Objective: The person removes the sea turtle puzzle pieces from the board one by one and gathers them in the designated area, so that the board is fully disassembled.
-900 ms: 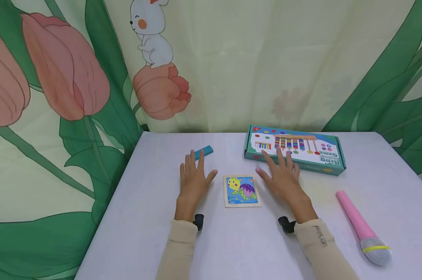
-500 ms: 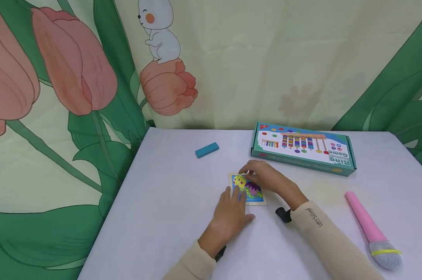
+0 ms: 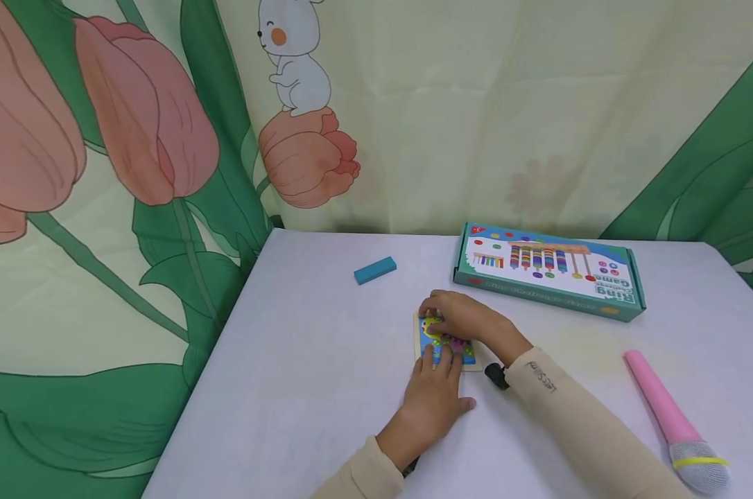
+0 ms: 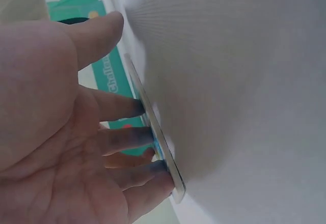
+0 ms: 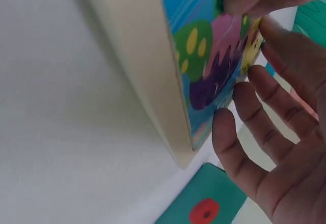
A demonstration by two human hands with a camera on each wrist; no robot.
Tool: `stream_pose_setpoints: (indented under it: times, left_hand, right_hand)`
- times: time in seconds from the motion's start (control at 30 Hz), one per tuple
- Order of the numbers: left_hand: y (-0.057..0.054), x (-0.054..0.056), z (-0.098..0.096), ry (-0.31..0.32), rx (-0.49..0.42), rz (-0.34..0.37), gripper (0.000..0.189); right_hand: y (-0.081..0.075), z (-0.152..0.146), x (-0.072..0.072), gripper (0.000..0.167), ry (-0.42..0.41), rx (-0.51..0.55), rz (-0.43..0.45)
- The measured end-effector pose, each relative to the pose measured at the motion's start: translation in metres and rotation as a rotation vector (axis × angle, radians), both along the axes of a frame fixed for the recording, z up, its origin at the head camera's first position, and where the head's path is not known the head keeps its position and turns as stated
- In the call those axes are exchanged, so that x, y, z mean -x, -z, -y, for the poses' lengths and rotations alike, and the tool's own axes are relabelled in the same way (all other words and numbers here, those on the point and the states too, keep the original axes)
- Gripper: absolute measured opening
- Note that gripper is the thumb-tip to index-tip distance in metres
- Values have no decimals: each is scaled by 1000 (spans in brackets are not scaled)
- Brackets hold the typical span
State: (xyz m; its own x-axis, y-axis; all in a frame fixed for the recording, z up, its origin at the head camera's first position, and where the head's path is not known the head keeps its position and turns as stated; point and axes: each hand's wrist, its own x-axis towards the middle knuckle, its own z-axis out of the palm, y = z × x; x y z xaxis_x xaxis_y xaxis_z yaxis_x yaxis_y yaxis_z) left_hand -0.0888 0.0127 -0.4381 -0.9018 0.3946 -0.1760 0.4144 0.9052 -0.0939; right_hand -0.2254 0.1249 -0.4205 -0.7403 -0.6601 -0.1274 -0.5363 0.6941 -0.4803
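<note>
A small square wooden picture puzzle [image 3: 423,341], with a cartoon animal on blue, lies on the white table. In the right wrist view, the picture [image 5: 204,92] stands out from its pale wooden base [image 5: 130,46]. My left hand [image 3: 431,400] comes from the near side, straight fingers resting on the puzzle's lower part; the left wrist view shows the fingertips over its thin edge [image 4: 159,130]. My right hand [image 3: 466,317] reaches over the far part, fingers curled at the far edge and thumb on the yellow head, gripping there. It hides part of the picture.
A blue block [image 3: 375,270] lies beyond the puzzle to the left. At the back right is a flat green ring game box [image 3: 548,270]. A pink toy microphone [image 3: 672,419] lies on the right. Behind the table [image 3: 289,360] hangs a tulip-print curtain [image 3: 426,118].
Both hands have moved from either side of the puzzle onto it: the left to its near part, the right to its far edge. The head view has shifted slightly.
</note>
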Motion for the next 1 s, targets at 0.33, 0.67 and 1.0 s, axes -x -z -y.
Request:
stream_pose_setpoints:
  times: [0.33,0.67,1.0]
  left_hand:
    - [-4,0,1,-1,-2,17,78]
    - [-6,-1,0,-7,8,40,78]
    - [-5,-1,-1,-20,10,41,78]
  right_hand:
    - [-3,3,3,21,-30,-9,-16]
    - [1,-1,6,22,-38,64,86]
    - [11,-6,9,23,45,168,155]
